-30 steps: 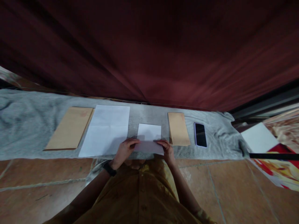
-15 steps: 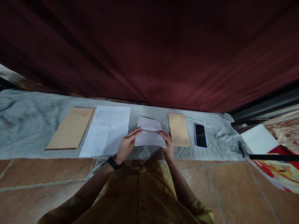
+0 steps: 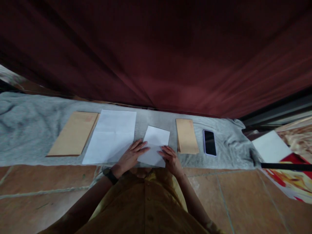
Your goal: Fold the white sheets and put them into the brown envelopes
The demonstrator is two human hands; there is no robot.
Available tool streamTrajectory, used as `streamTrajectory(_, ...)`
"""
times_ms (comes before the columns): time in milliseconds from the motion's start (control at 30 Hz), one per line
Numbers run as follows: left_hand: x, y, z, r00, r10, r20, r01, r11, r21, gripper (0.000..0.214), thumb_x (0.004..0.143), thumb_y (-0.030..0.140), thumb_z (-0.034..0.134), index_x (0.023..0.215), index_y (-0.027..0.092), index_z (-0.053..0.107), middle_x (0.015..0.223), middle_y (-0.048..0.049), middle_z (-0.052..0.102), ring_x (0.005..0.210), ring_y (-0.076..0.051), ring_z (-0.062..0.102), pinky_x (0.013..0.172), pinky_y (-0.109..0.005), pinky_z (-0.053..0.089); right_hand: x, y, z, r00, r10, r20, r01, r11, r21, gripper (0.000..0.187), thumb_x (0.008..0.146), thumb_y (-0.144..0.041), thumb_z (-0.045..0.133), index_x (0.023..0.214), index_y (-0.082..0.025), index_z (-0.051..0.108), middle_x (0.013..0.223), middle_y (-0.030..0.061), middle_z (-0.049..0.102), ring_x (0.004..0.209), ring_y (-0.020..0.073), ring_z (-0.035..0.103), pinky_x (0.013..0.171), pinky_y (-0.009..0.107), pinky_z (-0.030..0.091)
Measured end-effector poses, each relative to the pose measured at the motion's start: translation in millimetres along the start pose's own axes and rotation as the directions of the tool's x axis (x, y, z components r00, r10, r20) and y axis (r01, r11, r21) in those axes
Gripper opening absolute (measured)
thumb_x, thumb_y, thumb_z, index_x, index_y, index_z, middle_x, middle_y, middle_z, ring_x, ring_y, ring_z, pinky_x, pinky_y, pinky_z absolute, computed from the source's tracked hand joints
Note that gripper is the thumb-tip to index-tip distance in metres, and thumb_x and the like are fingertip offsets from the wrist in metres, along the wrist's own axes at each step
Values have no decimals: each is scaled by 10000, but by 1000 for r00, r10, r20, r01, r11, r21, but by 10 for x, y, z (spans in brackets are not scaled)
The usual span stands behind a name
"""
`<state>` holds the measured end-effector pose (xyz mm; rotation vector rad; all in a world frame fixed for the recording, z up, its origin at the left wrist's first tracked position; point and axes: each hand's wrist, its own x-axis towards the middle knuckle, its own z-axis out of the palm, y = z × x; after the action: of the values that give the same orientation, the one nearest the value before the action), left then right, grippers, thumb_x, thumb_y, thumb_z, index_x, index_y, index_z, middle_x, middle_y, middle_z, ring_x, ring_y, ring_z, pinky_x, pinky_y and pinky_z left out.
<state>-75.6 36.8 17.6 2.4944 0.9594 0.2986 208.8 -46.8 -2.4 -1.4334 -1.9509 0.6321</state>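
A small folded sheet of white paper [image 3: 157, 136] lies on the grey cloth in front of me, with a faint crease across its middle. My left hand [image 3: 133, 152] rests on its left edge, fingers spread and stretched over the paper. On the right edge lies my right hand [image 3: 170, 160], its fingers laid on the sheet, pointing left. Neither hand is wrapped round anything. Left of the folded sheet, larger white sheets [image 3: 114, 130] lie flat, with my left hand over their lower right corner. Right of my right hand is a stack of small brown envelopes [image 3: 187, 136].
Large brown envelopes [image 3: 74, 133] lie at the left on the grey cloth [image 3: 31, 126]. A phone [image 3: 210, 142] lies right of the small envelopes. A dark red curtain [image 3: 156, 65] hangs along the far edge. Printed packaging [image 3: 292, 177] and a white sheet [image 3: 271, 146] are at the far right.
The small sheet has come down flat and nearer to me. My hands, which held it by its sides, have loosened, moved closer and now lie spread on it.
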Motion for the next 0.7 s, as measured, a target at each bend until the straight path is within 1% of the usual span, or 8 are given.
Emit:
streamTrajectory(67,21,3,-64,998,48,26,-49,999,2,761,739,-50,579,1389,346,584,1580,11,449,1531,-235,265,1252,-479,281,-30,-1,-24,999,-26,33,27,999,-30,567,842,-20,560,1304,-328,674,1432,38,608,1417,244,455,1180,523,371)
streamTrajectory(133,68,13,-102,994,98,46,-95,994,-54,541,840,67,619,1310,334,649,1523,4,525,1473,-210,388,1230,-443,326,-20,1,-38,999,-34,38,36,999,-39,522,853,-61,597,1292,-330,678,1420,35,619,1387,247,486,1168,519,377)
streamTrajectory(233,153,40,-94,1000,21,9,-19,986,-164,263,949,283,590,1175,292,723,1312,-25,699,1277,-192,602,1136,-384,437,48,-3,-20,1000,11,-13,-11,1000,1,350,908,-182,617,1227,-294,709,1322,53,683,1272,243,579,1102,473,435)
streamTrajectory(333,243,64,-42,969,-243,-44,224,941,-254,285,965,423,546,1030,242,756,1075,-56,779,1029,-215,709,956,-339,529,138,-22,38,967,205,-148,-204,979,21,231,983,-302,531,1034,-227,744,1055,73,757,1007,227,671,928,393,516)
streamTrajectory(433,347,67,9,875,-474,-94,410,831,-377,334,930,488,557,981,215,744,975,-58,786,861,-218,713,797,-307,539,230,-46,92,907,351,-233,-366,930,-22,309,1000,-352,482,871,-193,714,863,73,728,841,223,660,811,345,514)
streamTrajectory(500,426,62,32,833,-538,-127,433,777,-456,349,913,504,561,964,201,727,910,-39,778,807,-199,690,734,-284,518,286,-61,111,896,367,-251,-390,920,-47,312,1000,-346,472,869,-181,701,866,81,715,845,225,659,811,332,504)
streamTrajectory(567,512,58,44,812,-564,-150,444,763,-470,347,914,507,554,903,196,709,824,-15,752,757,-173,655,686,-260,482,335,-76,114,884,382,-272,-411,910,-60,309,1003,-335,454,898,-175,697,896,89,712,852,220,663,810,316,499)
streamTrajectory(700,682,63,35,771,-608,-189,524,774,-355,349,938,490,534,803,199,672,729,-4,693,673,-145,589,614,-247,383,426,-110,82,837,468,-282,-510,855,-93,316,1013,-336,432,922,-188,695,906,80,724,811,200,676,747,271,488)
